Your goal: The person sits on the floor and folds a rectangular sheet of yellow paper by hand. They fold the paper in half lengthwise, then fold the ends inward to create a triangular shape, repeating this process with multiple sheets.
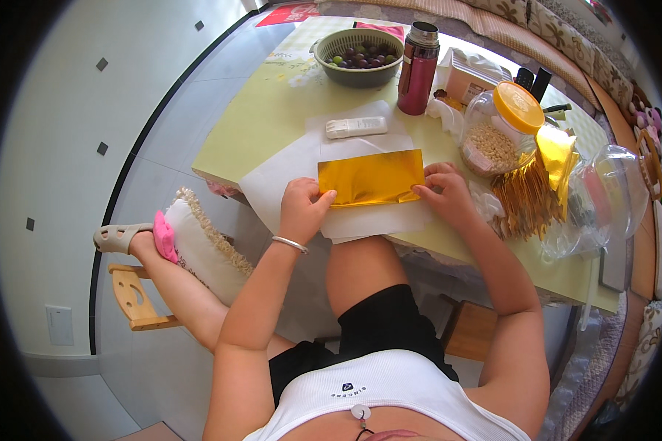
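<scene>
A rectangular sheet of shiny gold foil paper (371, 177) lies flat over white paper (279, 165) at the table's near edge. My left hand (306, 208) pinches its lower left corner between thumb and fingers. At the right end, my right hand (449, 192) grips the lower corner the same way. Just beyond the foil sits a small white oblong case (356, 127). Right of my right hand, a thick bundle of folded gold foil pieces (526, 195) fans out on the table.
A clear jar (489, 144) with an orange lid holds pale grains. Behind stand a maroon thermos (418, 70), a basket (357, 76) of grapes and a tissue box (472, 77). A clear plastic bag (603, 198) lies at right. Left of the table are a cushion (206, 250) and a wooden stool (136, 298).
</scene>
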`<state>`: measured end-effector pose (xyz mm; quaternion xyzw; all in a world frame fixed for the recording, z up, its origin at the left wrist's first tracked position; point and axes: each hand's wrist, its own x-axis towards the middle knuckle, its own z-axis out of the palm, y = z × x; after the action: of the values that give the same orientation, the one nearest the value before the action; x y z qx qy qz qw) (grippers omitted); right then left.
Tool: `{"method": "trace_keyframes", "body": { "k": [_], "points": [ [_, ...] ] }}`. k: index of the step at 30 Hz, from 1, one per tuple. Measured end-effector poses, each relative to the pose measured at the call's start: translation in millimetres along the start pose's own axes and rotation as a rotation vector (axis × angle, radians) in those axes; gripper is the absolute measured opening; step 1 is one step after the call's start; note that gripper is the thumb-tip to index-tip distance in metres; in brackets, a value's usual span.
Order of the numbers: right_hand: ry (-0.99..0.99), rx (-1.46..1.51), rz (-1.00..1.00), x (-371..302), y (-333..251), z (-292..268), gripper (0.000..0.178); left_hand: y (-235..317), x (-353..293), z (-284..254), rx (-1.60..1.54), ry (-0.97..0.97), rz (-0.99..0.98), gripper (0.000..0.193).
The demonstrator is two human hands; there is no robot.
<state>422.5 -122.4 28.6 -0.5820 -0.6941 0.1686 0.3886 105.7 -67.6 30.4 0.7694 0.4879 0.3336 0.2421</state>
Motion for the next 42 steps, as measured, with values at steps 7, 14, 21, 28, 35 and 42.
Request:
{"method": "trace_keyframes", "body": {
  "k": [7, 14, 21, 28, 35, 42],
  "points": [
    [0.045, -0.150, -0.022, -7, -13, 0, 0.020, 9, 1, 16, 0.276, 0.210, 0.013, 0.029],
    [0.020, -0.195, -0.018, -7, -21, -2, 0.019, 14, 0, 17, 0.286, 0.201, -0.026, 0.029],
    [0.003, -0.194, -0.037, -8, -21, -4, 0.018, 13, -3, 17, 0.253, 0.216, 0.014, 0.030],
    [0.013, -0.206, -0.068, -9, -20, -4, 0.019, 15, -5, 16, 0.284, 0.194, 0.031, 0.027],
    [0.022, -0.230, -0.064, -8, -24, -4, 0.022, 31, 0, 12, 0.580, 0.229, 0.407, 0.051],
    [0.017, -0.385, -0.059, -9, -35, -2, 0.045, 17, 16, 9, 0.515, -0.243, 0.795, 0.042]
  ]
}}
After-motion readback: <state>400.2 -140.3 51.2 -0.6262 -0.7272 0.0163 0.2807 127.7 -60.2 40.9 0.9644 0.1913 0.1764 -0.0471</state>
